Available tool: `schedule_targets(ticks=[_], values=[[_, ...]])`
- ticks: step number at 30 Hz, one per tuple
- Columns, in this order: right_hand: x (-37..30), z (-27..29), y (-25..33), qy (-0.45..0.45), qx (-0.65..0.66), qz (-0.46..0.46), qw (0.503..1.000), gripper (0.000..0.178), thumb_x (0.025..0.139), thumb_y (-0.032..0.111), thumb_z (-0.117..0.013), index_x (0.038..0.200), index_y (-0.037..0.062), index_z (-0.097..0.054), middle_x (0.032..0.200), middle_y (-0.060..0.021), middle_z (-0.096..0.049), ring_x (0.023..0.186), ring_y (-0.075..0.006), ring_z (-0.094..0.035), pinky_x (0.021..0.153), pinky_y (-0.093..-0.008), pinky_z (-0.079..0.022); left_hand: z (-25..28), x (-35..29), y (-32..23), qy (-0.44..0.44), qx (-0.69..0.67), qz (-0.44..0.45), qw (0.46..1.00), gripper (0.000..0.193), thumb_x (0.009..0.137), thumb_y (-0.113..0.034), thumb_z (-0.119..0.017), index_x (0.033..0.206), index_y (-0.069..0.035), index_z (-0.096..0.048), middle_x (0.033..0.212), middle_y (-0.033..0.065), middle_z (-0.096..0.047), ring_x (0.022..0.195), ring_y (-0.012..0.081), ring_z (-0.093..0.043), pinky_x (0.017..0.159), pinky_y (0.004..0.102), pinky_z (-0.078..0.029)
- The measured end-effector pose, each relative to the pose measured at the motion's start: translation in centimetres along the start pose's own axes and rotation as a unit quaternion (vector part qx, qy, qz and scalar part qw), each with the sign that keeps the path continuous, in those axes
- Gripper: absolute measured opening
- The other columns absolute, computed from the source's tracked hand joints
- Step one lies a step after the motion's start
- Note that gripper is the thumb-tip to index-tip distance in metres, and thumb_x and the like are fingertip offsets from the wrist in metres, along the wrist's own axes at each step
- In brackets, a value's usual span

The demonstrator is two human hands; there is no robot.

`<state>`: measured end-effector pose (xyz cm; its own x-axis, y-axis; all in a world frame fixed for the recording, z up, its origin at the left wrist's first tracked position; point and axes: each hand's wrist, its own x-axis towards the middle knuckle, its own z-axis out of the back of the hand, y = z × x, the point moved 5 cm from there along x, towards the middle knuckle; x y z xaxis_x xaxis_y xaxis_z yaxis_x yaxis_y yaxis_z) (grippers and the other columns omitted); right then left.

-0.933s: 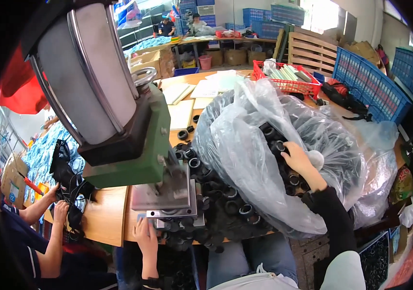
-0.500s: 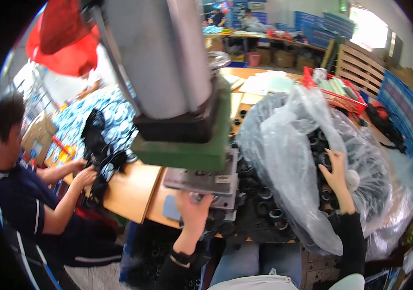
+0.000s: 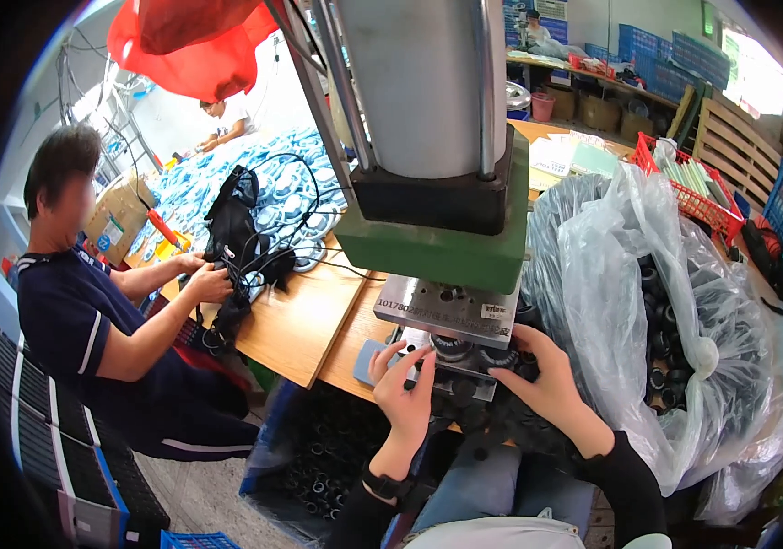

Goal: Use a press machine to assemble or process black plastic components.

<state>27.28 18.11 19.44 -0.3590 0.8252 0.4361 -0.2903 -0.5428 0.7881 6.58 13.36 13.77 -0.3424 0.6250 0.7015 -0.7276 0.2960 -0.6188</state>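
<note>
Both my hands are at the lower part of a bench press with a green head and grey cylinder. Beneath its steel upper plate, a black round part sits on the lower fixture. My left hand is at the left side of that fixture, fingers apart and fingertips close to the seated part; I see nothing held in it. On the right, my right hand pinches a black ring-shaped part between thumb and fingers, beside the seated one. The fingers partly cover that ring.
A clear plastic bag of black round parts lies to the right, before a red basket. A blue crate with black rings is below the table's left side. A co-worker at left handles black cords.
My right hand has come left from the bag to the press with a black ring. My left hand's fingers have spread at the fixture. The view has shifted left.
</note>
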Motion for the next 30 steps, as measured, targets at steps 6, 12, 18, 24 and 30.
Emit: schedule_targets(ticks=[6, 12, 18, 24, 30], values=[[-0.4, -1.1, -1.2, -0.064, 0.028, 0.015, 0.997, 0.053, 0.073, 0.005, -0.076, 0.120, -0.0005, -0.053, 0.121, -0.0162, -0.058, 0.106, -0.0287, -0.059, 0.090, -0.0357, -0.048, -0.5, 2.7, -2.8, 0.074, -0.044, 0.013, 0.996, 0.061, 0.068, -0.027, -0.083, 0.119, -0.008, -0.055, 0.104, 0.0060, -0.063, 0.098, 0.0255, -0.058, 0.100, 0.0482, -0.034], [-1.8, -0.1, -1.8, -0.098, 0.056, -0.015, 0.994, 0.049, 0.074, 0.001, -0.075, 0.118, -0.0008, -0.054, 0.125, -0.0146, -0.058, 0.113, -0.0242, -0.057, 0.092, -0.0330, -0.046, -1.2, 4.4, -2.9, 0.083, -0.037, 0.009, 0.996, 0.032, 0.068, -0.021, -0.081, 0.092, -0.006, -0.066, 0.091, 0.0055, -0.066, 0.093, 0.0250, -0.061, 0.101, 0.0494, -0.032], [-0.7, -3.4, -1.8, -0.070, 0.069, -0.008, 0.995, 0.055, 0.074, 0.004, -0.076, 0.123, -0.0021, -0.051, 0.113, -0.0130, -0.061, 0.103, -0.0215, -0.061, 0.088, -0.0318, -0.049, 6.2, 3.7, -0.9, 0.111, 0.062, 0.059, 0.990, 0.051, 0.064, -0.025, -0.084, 0.104, 0.000, -0.065, 0.100, 0.0121, -0.067, 0.095, 0.0282, -0.063, 0.100, 0.0491, -0.036], [1.6, -6.3, -1.1, -0.064, 0.005, -0.063, 0.996, 0.031, 0.074, 0.010, -0.077, 0.100, 0.0028, -0.063, 0.095, -0.0129, -0.063, 0.070, -0.0269, -0.063, 0.064, -0.0345, -0.051, 12.6, -7.7, 11.0, 0.186, 0.123, 0.193, 0.956, 0.065, 0.065, -0.029, -0.085, 0.116, 0.001, -0.060, 0.113, 0.0201, -0.063, 0.108, 0.0360, -0.058, 0.096, 0.0420, -0.043], [2.3, -6.7, 0.3, -0.106, -0.068, -0.055, 0.990, 0.027, 0.069, 0.015, -0.078, 0.091, 0.0040, -0.066, 0.093, -0.0112, -0.063, 0.087, -0.0312, -0.057, 0.078, -0.0402, -0.045, 11.7, -8.3, 11.3, 0.150, 0.138, 0.120, 0.972, 0.056, 0.078, -0.019, -0.075, 0.126, 0.001, -0.054, 0.125, 0.0186, -0.057, 0.120, 0.0357, -0.051, 0.100, 0.0427, -0.039]])
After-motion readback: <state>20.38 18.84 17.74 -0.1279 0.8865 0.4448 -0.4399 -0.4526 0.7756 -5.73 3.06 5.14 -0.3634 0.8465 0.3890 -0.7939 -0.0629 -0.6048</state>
